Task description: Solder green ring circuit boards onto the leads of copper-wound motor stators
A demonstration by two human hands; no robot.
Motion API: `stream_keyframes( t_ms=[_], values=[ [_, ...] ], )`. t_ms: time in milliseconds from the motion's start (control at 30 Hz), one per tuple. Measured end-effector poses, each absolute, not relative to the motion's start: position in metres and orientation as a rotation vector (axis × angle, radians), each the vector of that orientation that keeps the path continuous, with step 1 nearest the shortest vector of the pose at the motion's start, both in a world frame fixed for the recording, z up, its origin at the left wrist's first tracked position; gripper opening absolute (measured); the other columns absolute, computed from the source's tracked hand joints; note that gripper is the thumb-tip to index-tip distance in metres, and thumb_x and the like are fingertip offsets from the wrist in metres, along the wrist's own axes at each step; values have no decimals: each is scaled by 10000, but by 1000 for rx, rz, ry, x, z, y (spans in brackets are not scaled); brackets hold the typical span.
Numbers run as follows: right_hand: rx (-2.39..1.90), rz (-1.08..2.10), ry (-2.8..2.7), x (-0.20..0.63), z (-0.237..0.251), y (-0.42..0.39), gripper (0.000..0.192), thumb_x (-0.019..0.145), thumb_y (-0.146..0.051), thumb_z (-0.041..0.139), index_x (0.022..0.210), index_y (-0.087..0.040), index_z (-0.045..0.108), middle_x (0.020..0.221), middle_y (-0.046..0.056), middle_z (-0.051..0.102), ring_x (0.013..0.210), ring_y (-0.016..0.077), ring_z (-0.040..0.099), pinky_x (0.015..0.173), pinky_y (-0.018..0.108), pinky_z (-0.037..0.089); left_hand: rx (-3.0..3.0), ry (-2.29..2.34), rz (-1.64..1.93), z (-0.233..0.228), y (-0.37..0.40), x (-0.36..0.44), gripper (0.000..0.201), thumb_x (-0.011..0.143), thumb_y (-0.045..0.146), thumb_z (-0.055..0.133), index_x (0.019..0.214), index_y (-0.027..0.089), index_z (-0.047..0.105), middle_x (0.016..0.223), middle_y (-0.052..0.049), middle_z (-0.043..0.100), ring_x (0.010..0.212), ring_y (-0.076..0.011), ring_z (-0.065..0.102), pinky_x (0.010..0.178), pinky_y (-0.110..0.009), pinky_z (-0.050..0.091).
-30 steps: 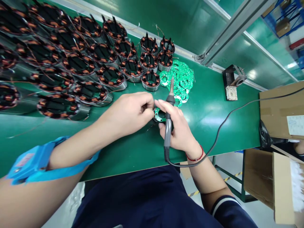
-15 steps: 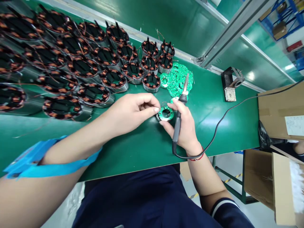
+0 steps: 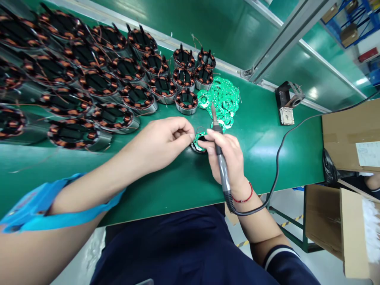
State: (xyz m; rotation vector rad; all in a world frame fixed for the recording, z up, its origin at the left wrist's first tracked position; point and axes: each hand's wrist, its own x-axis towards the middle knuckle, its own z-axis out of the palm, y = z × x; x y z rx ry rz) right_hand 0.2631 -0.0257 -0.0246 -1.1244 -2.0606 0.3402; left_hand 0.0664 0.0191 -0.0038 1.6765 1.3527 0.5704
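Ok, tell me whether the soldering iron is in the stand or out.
Out: the right hand holds the soldering iron, and the stand sits apart, farther back on the table.

The slim grey plastic-handled soldering iron (image 3: 224,170) shines; satiny metal-sided, copper-wound black rings (image 3: 111,89) stand at ten o'clock; the flat green table (image 3: 264,148) is glossy.

A large cardboard box (image 3: 338,134) bears a white sheet (image 3: 369,154) on its side. A black plastic bag (image 3: 329,167) sits against the box's lower left edge; below the box, an open carton (image 3: 323,215) holds white material (image 3: 371,231). Beyond and above the box, blue shelving (image 3: 362,29) carries brown cartons (image 3: 349,35).
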Motion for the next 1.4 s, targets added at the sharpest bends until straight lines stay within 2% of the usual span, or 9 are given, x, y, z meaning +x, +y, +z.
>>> stream_keyframes(
  t_ms=[133, 233, 367, 567, 867, 1000, 1200, 1300, 1400],
  values=[
    [-1180, 331, -1840, 265, -31, -29, 392, 1093, -372, 445, 1473, -286, 489, 947, 15, 796, 924, 205, 781, 933, 415, 623, 1754, 1431, 524, 1, 17, 67, 166, 841, 350, 499, 747, 234, 571, 670, -11, 617, 605, -185, 536, 606, -312, 410],
    [-1115, 279, -1699, 268, -34, -31, 332, 1076, -408, 474, 1372, -293, 571, 985, 28, 776, 741, 179, 752, 695, 363, 642, 1751, 1445, 488, 2, 15, 68, 119, 836, 319, 495, 753, 243, 537, 649, -3, 614, 589, -189, 545, 599, -317, 398],
    [-1033, 153, -1697, 269, -31, -31, 262, 1058, -430, 457, 1128, -269, 652, 775, -5, 712, 480, 127, 587, 461, 305, 512, 1773, 1480, 523, 1, 12, 71, 77, 820, 291, 472, 753, 255, 482, 675, -8, 624, 619, -205, 572, 613, -331, 383],
    [-938, 142, -1708, 264, -22, -29, 208, 1039, -385, 489, 1004, -263, 654, 624, -40, 636, 422, 117, 522, 413, 285, 421, 1795, 1504, 519, 1, 11, 73, 71, 819, 281, 475, 754, 270, 448, 684, -5, 598, 652, -227, 570, 641, -347, 370],
    [-933, 217, -1683, 269, -29, -32, 233, 1033, -373, 526, 1195, -308, 680, 693, -33, 667, 480, 136, 578, 474, 294, 500, 1852, 1579, 512, 0, 7, 78, 60, 821, 285, 435, 782, 268, 393, 663, -6, 487, 605, -224, 472, 625, -353, 281],
    [-1089, 384, -1638, 268, -37, -30, 432, 1090, -389, 443, 1519, -337, 436, 1042, 43, 765, 840, 193, 787, 732, 348, 662, 1884, 1621, 545, -2, 4, 81, 99, 833, 290, 443, 786, 264, 360, 706, -24, 478, 637, -235, 494, 637, -366, 283],
    [-1231, 499, -1910, 266, -34, -23, 534, 1046, -404, 570, 1538, -299, 390, 1395, 120, 667, 1283, 274, 675, 1100, 493, 570, 1845, 1614, 555, -3, 5, 80, 94, 835, 297, 474, 788, 268, 398, 724, -42, 515, 721, -277, 594, 676, -393, 413],
    [-1295, 561, -1898, 267, -35, -23, 586, 1021, -357, 623, 1542, -281, 366, 1349, 124, 679, 1248, 264, 677, 1084, 476, 571, 1773, 1486, 531, -4, 7, 74, 80, 860, 324, 476, 915, 266, 475, 897, -57, 641, 859, -276, 660, 741, -399, 506],
    [-1328, 570, -1847, 264, -38, -26, 611, 1001, -345, 658, 1533, -277, 366, 1313, 122, 685, 1227, 261, 683, 1075, 469, 571, 1769, 1315, 516, -12, 3, 75, 433, 834, 446, 573, 1197, 222, 497, 1227, -116, 646, 1102, -319, 649, 897, -463, 561]
  ],
)
